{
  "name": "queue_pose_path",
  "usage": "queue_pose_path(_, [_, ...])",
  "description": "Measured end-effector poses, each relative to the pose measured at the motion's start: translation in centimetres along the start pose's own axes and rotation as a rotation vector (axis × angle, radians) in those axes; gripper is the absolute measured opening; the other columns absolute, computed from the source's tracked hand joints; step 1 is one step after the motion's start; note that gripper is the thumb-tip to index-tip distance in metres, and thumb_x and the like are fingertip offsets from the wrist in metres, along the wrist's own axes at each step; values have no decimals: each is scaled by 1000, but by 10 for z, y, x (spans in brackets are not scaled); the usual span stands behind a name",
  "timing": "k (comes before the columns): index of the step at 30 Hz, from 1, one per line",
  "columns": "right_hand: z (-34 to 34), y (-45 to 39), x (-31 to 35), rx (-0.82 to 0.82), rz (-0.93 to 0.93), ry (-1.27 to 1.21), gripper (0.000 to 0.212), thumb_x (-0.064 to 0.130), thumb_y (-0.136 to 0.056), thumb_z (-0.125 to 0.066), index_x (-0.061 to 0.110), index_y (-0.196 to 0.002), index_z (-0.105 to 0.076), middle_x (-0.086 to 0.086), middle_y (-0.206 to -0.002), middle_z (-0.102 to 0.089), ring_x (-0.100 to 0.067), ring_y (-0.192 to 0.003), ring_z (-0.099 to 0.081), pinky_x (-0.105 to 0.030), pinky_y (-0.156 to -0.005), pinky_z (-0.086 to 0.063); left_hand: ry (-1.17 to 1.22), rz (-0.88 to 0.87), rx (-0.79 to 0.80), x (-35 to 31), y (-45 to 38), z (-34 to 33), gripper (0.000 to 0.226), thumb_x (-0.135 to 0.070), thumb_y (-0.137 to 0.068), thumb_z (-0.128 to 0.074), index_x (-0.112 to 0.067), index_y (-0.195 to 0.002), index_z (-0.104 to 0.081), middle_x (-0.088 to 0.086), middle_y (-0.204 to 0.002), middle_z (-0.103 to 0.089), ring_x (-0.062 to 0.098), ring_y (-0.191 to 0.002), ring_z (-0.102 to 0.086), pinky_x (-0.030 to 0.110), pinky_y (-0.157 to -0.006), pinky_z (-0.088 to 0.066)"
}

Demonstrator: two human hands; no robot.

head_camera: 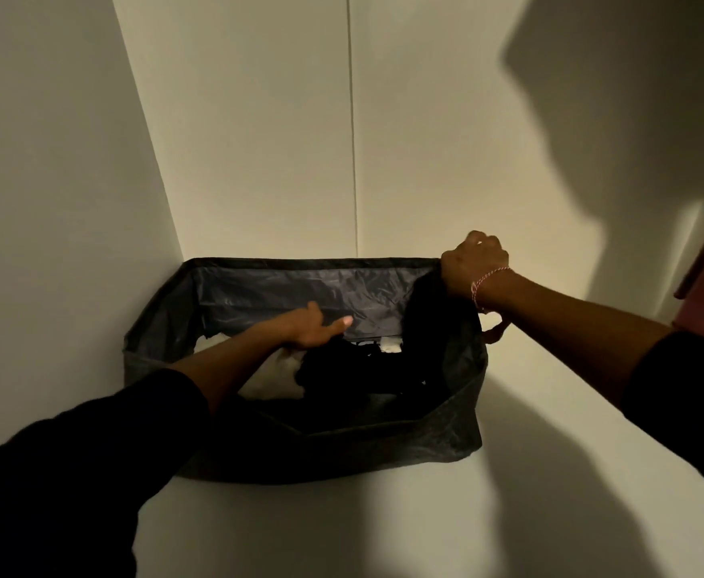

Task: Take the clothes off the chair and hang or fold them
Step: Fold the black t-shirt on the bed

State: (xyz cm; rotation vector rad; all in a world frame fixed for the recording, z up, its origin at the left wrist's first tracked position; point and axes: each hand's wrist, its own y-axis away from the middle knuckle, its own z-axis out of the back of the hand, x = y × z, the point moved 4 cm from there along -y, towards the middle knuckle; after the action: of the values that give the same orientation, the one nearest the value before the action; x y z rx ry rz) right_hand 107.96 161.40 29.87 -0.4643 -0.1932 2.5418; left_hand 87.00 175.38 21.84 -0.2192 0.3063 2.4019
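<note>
Place: at the centre of the frame, a dark grey soft-sided fabric storage bin (342,448) with a shiny dark lining is set on a white shelf (383,527), pushed into the corner of a white cupboard.

Contents: a heap of black clothing (358,369) lies in the bin's middle, with pale white fabric (275,377) beside it at the lower left; how many pieces are there cannot be told in the dim light.

Risk, bin wall: the fabric sides are limp and already sag at the front; if the dark garment is pushed down hard against the right-hand rim, the wall could be folded inward or the bin dragged along the shelf.

Risk, garment: the black bunched garment (429,310) is hung partly over the right rim; if it is let go there, it could slide outside the bin, or its folds could be lost.

Risk, pile: the clothes beneath could be rumpled if they are pressed aside carelessly.

Left hand (308,327): held above the clothes inside the bin, fingers mostly extended and relaxed, nothing gripped; whether the pile is touched cannot be told.

Right hand (473,264): at the bin's upper right corner, fingers curled tight, clenched on the top of the black bunched garment, which hangs below the fist into the bin; a red-and-white thread bracelet (487,281) is worn at the wrist.
</note>
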Motion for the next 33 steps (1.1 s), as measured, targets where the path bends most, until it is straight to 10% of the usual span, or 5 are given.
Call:
queue_pose_path(4, [-6, -11, -11, 237, -44, -349, 11, 11, -85, -70, 3, -77, -68, -8, -66, -65, -22, -59, -66, -24, -50, -46, 258, -286, 308, -51, 46, 4, 103, -98, -58, -45, -17, -120, -64, 11, -101, -70, 23, -88, -67, 36, -80, -54])
queue_pose_path(9, [-1, -15, 4, 153, 0, -400, 13, 6, -83, -69, 4, -73, -60, -7, -62, -58, -22, -55, -60, -25, -51, -45, 160, -519, 433, -103, 93, -2, 94, -86, -51, -69, -16, -114, -68, 4, -99, -74, 19, -91, -71, 38, -87, -59])
queue_pose_path(16, [10, -7, 9, 66, -14, -435, 13, 12, -88, -64, 5, -99, -61, -13, -89, -56, -35, -81, -66, -35, -68, -50, 59, -754, 217, -137, 113, 27, 15, -12, -90, -72, -3, -102, -73, -6, -84, -72, -10, -69, -63, 7, -72, -47])
queue_pose_path(24, [7, 5, -15, 213, -59, -660, 12, -3, -88, -56, -5, -93, -67, -16, -71, -58, -27, -57, -55, -28, -41, -50, -205, -601, -352, -132, 83, 30, 12, -32, -91, -69, -25, -99, -74, -5, -96, -72, 15, -87, -65, 35, -75, -53])
queue_pose_path(33, [23, 31, -33, 49, 78, -823, 35, -4, -88, -61, 2, -121, -69, -14, -115, -71, -25, -97, -66, -31, -76, -53, -71, -561, -480, -123, 90, 12, 13, -30, -93, -65, -21, -100, -73, -1, -97, -72, 14, -83, -61, 38, -76, -55])
